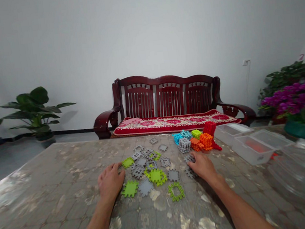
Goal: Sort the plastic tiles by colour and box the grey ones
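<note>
Flat grey and green interlocking pieces lie loosely spread in the middle of the table, among them a green square (130, 188), a green frame (176, 191) and a grey square (145, 187). My left hand (112, 179) rests at the left edge of this spread, near a green piece (127, 162), its fingers curled; whether anything is under them is hidden. On the right, my right hand (202, 165) touches grey pieces (190, 172) with its fingertips, its grip partly hidden. Beyond it stand built-up clusters in grey (184, 145), blue (177, 138), orange (206, 141) and red (209, 128).
Clear plastic boxes (251, 150) stand on the right of the patterned table (54, 199), one with red pieces inside. A transparent container (302, 174) is nearer. Purple flowers (302, 99) stand at the far right. A wooden bench (170, 99) is behind the table.
</note>
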The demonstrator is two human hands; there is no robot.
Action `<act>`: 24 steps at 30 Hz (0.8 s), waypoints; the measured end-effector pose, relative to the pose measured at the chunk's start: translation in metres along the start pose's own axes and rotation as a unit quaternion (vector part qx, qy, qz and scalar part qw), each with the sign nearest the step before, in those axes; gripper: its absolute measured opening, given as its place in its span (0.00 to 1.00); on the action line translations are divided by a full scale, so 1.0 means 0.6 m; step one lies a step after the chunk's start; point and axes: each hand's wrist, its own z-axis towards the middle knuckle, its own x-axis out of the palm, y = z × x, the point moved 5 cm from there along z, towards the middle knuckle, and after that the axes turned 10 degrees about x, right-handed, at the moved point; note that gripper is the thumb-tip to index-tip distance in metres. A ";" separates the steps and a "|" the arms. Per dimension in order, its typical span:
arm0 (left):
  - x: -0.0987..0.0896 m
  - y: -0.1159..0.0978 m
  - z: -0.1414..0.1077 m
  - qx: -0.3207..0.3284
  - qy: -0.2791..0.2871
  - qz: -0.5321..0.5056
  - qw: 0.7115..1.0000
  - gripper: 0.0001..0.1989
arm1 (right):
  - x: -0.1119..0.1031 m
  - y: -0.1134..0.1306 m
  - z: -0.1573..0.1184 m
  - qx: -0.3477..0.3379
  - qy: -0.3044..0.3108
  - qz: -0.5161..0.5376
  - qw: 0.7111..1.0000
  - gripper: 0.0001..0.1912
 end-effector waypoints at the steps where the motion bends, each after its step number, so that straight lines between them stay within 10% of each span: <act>1: 0.000 0.000 0.000 0.001 0.001 0.000 1.000 0.21 | -0.002 -0.007 0.002 0.008 -0.003 -0.008 1.000 0.19; 24: 0.032 -0.032 0.001 0.138 0.051 0.033 0.988 0.25 | 0.026 -0.065 0.026 0.069 -0.083 0.147 0.983 0.17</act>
